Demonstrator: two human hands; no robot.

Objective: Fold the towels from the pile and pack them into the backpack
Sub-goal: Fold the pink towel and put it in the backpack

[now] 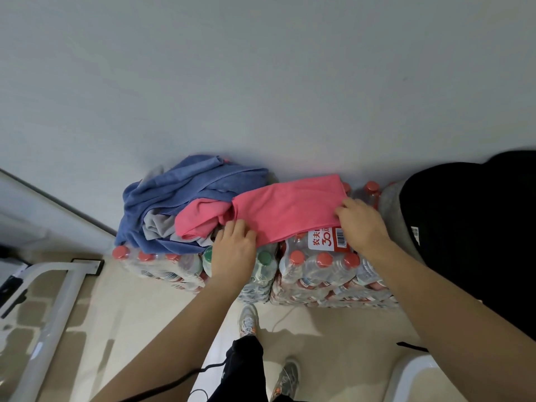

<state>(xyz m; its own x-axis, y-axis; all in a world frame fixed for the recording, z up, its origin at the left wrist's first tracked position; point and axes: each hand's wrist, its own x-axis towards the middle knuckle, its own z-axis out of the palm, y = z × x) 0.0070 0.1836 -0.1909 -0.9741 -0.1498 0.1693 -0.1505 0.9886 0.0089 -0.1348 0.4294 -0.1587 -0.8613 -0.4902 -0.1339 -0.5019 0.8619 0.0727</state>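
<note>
L hand [232,245] grips the near edge of a pink towel [287,210]; R hand [359,224], well apart, grips its right end. The towel lies as a flat strip on shrink-wrapped water bottle packs [319,271]. To its left, touching it, is a pile of blue & grey towels [179,198] (also on the packs). At right stands a black backpack [464,227].

Both your hands are on the pink towel [287,210], which lies spread flat across the shrink-wrapped packs of bottled water [319,271] against the wall. Your left hand [233,248] grips its bunched left end and your right hand [359,224] curls over the right end. The blue towel [185,187] and grey towel [158,224] sit heaped just left. The black backpack [464,227] is at the right.
</note>
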